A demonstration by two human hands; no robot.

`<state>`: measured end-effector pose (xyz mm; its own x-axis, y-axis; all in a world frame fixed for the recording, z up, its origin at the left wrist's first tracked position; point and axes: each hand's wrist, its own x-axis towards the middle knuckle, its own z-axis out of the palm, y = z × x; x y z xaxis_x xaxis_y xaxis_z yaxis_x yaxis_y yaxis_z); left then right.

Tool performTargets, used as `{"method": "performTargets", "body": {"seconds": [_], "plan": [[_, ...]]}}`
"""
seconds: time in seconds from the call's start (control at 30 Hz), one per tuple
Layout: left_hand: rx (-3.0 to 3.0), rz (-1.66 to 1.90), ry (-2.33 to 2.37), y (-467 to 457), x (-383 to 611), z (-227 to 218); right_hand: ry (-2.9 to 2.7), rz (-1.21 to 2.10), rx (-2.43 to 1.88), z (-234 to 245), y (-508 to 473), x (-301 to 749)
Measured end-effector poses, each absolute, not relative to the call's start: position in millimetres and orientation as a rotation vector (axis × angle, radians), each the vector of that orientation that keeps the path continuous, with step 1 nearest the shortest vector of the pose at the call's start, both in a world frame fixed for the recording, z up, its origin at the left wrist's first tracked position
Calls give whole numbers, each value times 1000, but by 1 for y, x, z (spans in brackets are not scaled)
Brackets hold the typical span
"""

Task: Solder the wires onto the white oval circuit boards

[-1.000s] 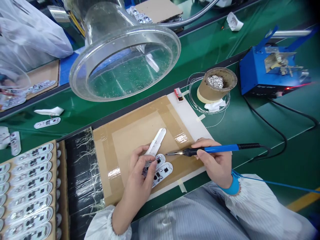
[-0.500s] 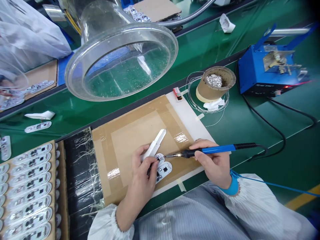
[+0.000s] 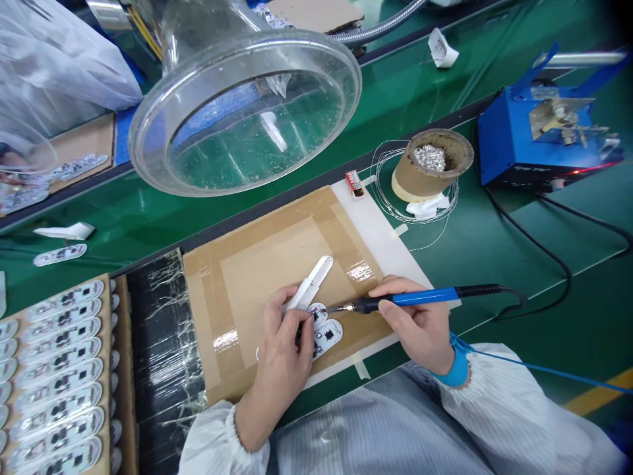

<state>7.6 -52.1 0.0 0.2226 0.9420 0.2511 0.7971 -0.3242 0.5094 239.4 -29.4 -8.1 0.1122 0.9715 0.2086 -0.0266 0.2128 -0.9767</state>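
Observation:
My right hand (image 3: 418, 326) grips a blue-handled soldering iron (image 3: 420, 299), its tip touching the upper of two small white oval circuit boards (image 3: 327, 332) on a taped cardboard mat (image 3: 257, 264). My left hand (image 3: 284, 353) lies over the boards' left ends, fingers pinched on a thin strand I cannot name with certainty, close to the iron's tip. A white plastic strip (image 3: 312, 282) lies just above the boards, pointing up and right.
A clear funnel-shaped fume hood (image 3: 242, 112) hangs over the bench's far side. A cardboard cup of solder dross (image 3: 428, 165) with loose wire, a blue soldering station (image 3: 541, 135) and its black cable (image 3: 544, 264) stand right. A tray of several oval boards (image 3: 52, 376) sits left.
The iron's tip has moved left onto the upper board. My left hand has slid over the boards and closed its fingers near the tip.

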Motion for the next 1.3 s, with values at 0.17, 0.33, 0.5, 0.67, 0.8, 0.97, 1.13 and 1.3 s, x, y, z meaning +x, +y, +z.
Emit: {"method": "performTargets", "body": {"seconds": [0.17, 0.33, 0.5, 0.67, 0.8, 0.97, 1.13, 1.3], "plan": [[2237, 770, 1623, -53, 8, -3, -1211, 993, -1079, -9, -30, 239], [2254, 750, 1632, -53, 7, -4, -1210, 988, -1085, -9, -30, 241], [2264, 728, 1614, -53, 6, -4, -1203, 980, -1166, -13, -34, 246], [2245, 756, 1623, -53, 7, -2, -1196, 984, -1177, -15, -36, 248], [2223, 792, 1594, -53, 4, 0, -1175, 985, -1161, -13, -35, 249], [2268, 762, 1514, -50, -1, 0, -1195, 970, -1104, -12, -34, 250], [2316, 764, 1473, -48, -4, -1, -1212, 994, -1074, -14, -35, 249], [2333, 760, 1468, -48, -5, -3, -1221, 1003, -1055, -13, -35, 249]]}}
